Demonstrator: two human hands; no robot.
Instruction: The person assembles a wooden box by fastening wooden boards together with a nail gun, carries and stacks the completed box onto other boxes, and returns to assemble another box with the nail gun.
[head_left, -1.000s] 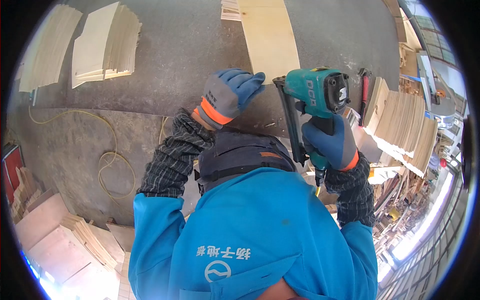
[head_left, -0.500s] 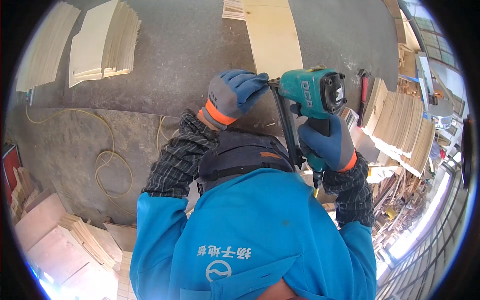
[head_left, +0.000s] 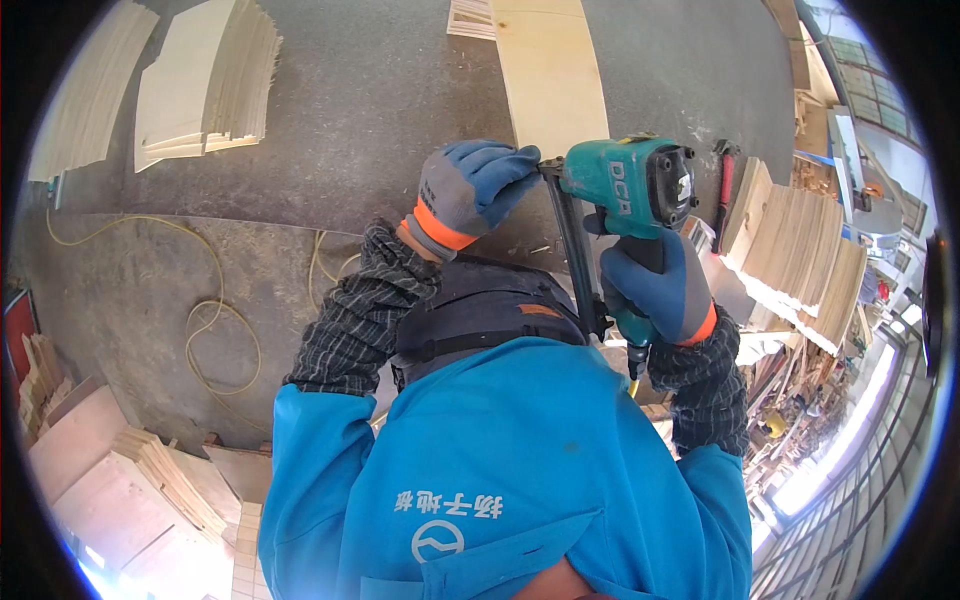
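Note:
A teal and black nail gun is held by its handle in my right hand, gloved in blue and grey. Its nose rests at the near end of a long pale wood board on the dark table. My left hand, in a matching glove, is closed beside the nose at the board's near left corner. Whatever its fingers pinch is hidden or too small to name.
Two stacks of thin boards lie at the back left. A red-handled hammer and another board stack are at the right. A yellow hose coils on the floor.
The nail gun's nose has shifted slightly left toward my left hand, which has moved a little right. The board and the stacks have shifted slightly in view.

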